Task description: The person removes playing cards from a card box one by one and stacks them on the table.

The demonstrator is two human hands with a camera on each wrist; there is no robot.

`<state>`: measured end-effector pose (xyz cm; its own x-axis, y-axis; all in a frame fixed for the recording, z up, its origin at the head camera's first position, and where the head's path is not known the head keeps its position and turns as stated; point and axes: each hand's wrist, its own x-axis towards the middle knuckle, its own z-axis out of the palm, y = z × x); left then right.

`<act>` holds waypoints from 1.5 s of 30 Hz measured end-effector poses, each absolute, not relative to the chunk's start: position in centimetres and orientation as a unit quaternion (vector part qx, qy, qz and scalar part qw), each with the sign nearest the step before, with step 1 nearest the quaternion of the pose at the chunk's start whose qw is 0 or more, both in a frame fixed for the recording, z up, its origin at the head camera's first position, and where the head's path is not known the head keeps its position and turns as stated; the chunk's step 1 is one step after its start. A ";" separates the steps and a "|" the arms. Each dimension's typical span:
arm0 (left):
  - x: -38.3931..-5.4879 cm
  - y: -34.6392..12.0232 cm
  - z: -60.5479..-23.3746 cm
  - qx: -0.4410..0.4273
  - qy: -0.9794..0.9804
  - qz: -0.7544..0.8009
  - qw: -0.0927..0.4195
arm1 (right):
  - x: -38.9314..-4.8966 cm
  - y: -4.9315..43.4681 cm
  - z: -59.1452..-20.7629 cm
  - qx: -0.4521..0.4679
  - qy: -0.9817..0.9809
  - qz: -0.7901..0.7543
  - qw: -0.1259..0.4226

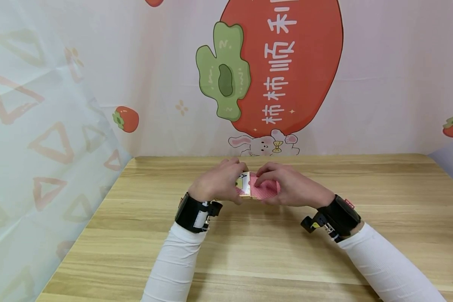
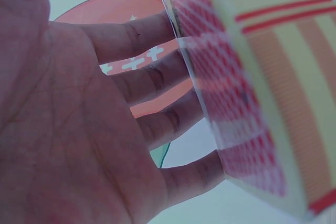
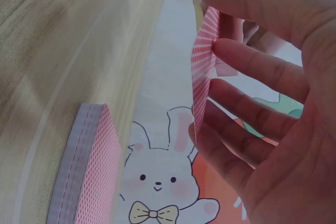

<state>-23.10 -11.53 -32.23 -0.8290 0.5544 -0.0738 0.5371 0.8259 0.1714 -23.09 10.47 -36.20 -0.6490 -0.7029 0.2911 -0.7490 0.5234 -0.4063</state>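
In the head view my left hand (image 1: 223, 180) grips a small card box (image 1: 243, 183) that shows a white panel with an "A". Up close, the left wrist view has this box (image 2: 294, 103) with brown and cream stripes and a pink patterned side, my fingers against its edge. My right hand (image 1: 292, 184) holds a thin red-backed playing card (image 1: 265, 191), just right of the box. Seen nearly edge-on in the right wrist view, the card (image 3: 205, 66) lies between thumb and fingertips, slightly bowed. Below it, a deck of cards (image 3: 86, 171) rests on the table, pink pattern upward.
The wooden table (image 1: 249, 260) runs back to a printed cloth backdrop (image 1: 166, 75) with a large red persimmon and a rabbit. More cloth hangs along the left edge. A black wrist strap with a small camera sits on each wrist, over white sleeves.
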 end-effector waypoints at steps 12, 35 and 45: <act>-23.1 -11.5 -32.4 0.285 0.954 0.069 0.055 | -23.0 10.4 -36.2 0.395 -0.884 0.248 0.045; -23.0 -11.6 -32.2 0.278 0.956 0.074 0.060 | -23.1 11.3 -35.5 0.378 -0.899 0.216 0.040; -23.1 -11.8 -32.2 0.270 0.958 0.077 0.064 | -23.3 12.0 -34.9 0.361 -0.909 0.208 0.019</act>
<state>-23.10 -11.84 -32.18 -0.8464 0.5263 -0.0811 0.5066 0.8428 0.1819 -23.26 12.00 -34.92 -0.7383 -0.6486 0.1851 -0.6646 0.6528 -0.3636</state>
